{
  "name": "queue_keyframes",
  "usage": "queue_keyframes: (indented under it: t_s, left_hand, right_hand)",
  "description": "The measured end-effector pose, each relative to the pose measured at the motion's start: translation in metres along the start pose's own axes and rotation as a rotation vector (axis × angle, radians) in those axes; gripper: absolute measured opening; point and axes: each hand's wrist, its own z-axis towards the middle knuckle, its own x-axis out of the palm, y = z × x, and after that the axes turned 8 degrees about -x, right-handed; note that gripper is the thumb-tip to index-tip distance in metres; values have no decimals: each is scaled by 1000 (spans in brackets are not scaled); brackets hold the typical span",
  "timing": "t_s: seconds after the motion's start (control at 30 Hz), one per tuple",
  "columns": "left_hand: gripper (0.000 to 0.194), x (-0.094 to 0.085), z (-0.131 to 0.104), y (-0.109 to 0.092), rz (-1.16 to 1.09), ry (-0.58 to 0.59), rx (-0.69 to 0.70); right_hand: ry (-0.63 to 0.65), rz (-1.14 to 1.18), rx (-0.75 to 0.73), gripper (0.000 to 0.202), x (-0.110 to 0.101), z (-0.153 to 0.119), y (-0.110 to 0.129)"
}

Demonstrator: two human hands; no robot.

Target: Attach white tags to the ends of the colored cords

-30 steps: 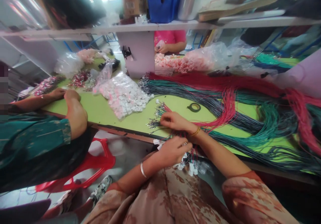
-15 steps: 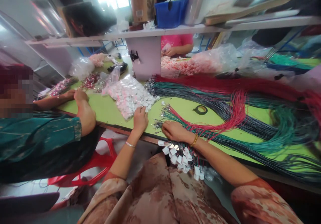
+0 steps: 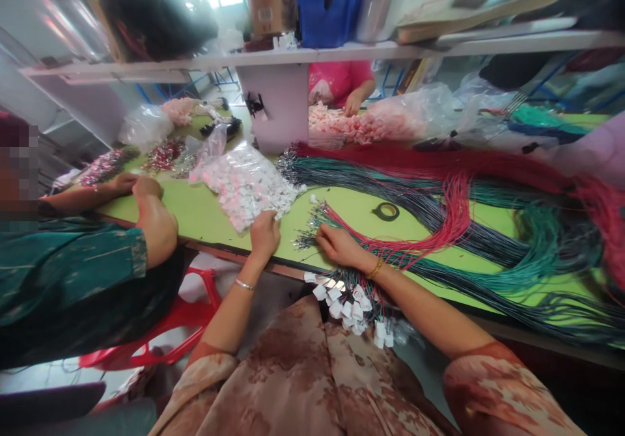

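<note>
My left hand (image 3: pixel 265 235) is closed, fingertips together at the near right edge of a clear plastic bag (image 3: pixel 244 185) full of small white connectors. Whatever those fingers hold is too small to make out. Closed over the metal-tipped ends of a bundle of wires, my right hand (image 3: pixel 342 247) has its fingers curled in; the exact grip is hidden beneath it. Red wires (image 3: pixel 430 247) and green wires (image 3: pixel 469 284) run from there to the right. Below the right wrist, white connectors (image 3: pixel 349 309) on wires hang over the table's edge.
A roll of black tape (image 3: pixel 385 211) lies on the green table (image 3: pixel 342 193). Thick red, black and green wire bundles (image 3: pixel 390 163) stretch behind it. At left sits a co-worker in a green garment (image 3: pixel 73 267); another person in pink (image 3: pixel 336 81) works beyond the divider (image 3: pixel 278 107).
The view has shifted slightly. My right hand has risen a little off the wire ends, while my left hand stays by the bag. The person in pink has moved a hand to the pale pink parts.
</note>
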Motion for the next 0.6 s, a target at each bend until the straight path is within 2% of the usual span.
queue_keyframes:
  t_s: [0.07,0.1,0.2,0.27,0.4,0.6]
  left_hand:
    - [19,-1,-9,-8,-307,14,-153]
    - [22,0,-14,-12,-474,57,-247]
    - [30,5,-29,-25,-913,276,-505]
    - [31,9,-37,-32,-1106,398,-609]
    - [24,19,-44,-39,-1285,458,-697]
    - [22,24,-45,-43,-1311,512,-741]
  right_hand:
    - [-76,161,29,13,-1,4,-3]
    - [-106,231,39,14,-1,6,-3]
    - [-162,389,57,16,-1,11,-2]
    - [-181,450,66,17,0,13,-1]
    - [-200,503,120,20,1,12,1]
    - [-155,453,110,15,-1,8,3]
